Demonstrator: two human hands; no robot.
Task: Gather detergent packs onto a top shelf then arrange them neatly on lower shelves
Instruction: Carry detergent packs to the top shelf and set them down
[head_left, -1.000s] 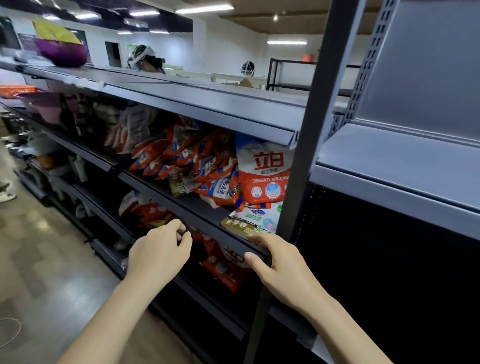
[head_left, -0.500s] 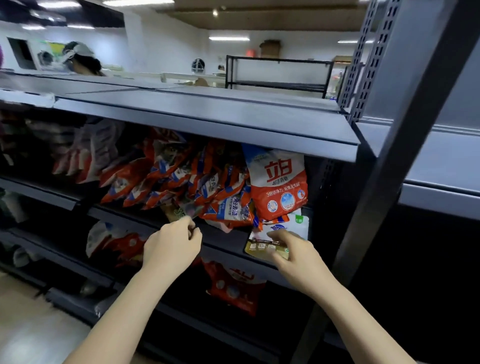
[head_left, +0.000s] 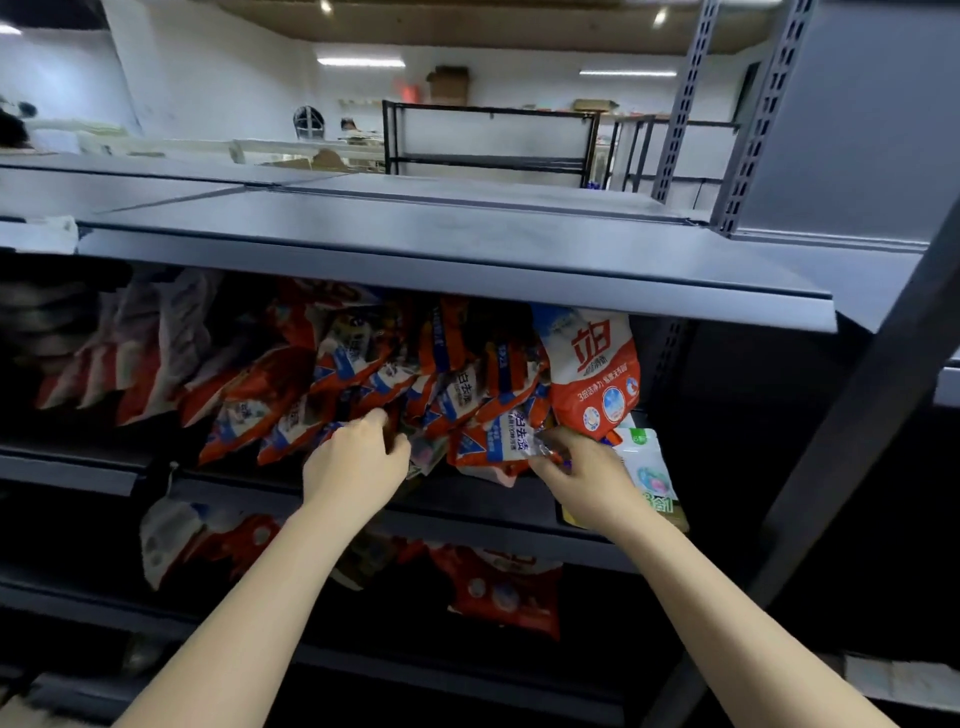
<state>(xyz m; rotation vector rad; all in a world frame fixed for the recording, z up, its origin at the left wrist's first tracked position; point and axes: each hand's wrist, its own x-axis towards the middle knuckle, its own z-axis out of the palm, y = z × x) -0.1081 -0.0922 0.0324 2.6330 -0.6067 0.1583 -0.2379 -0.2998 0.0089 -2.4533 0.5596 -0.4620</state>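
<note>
Several orange, blue and white detergent packs (head_left: 374, 384) lie heaped on the second shelf (head_left: 249, 486). A taller orange pack (head_left: 597, 374) stands at the heap's right end, with a pale green-and-white pack (head_left: 652, 478) lying in front of it. My left hand (head_left: 358, 462) reaches into the heap, its fingers curled on the lower edge of a pack. My right hand (head_left: 576, 473) pinches the bottom corner of an orange pack (head_left: 493, 441) beside the tall one. The grey top shelf (head_left: 415, 234) above is bare.
More orange packs (head_left: 498, 592) and a white one (head_left: 166, 540) lie on the third shelf. White-and-red bags (head_left: 135, 353) hang at the far left. A dark upright post (head_left: 852, 447) stands close on the right. A black rack (head_left: 488, 140) stands in the room behind.
Both hands have risen from the shelf's front edge into the heap of packs. The right hand left the pale flat pack and now pinches an orange pack. The view swung right and closer.
</note>
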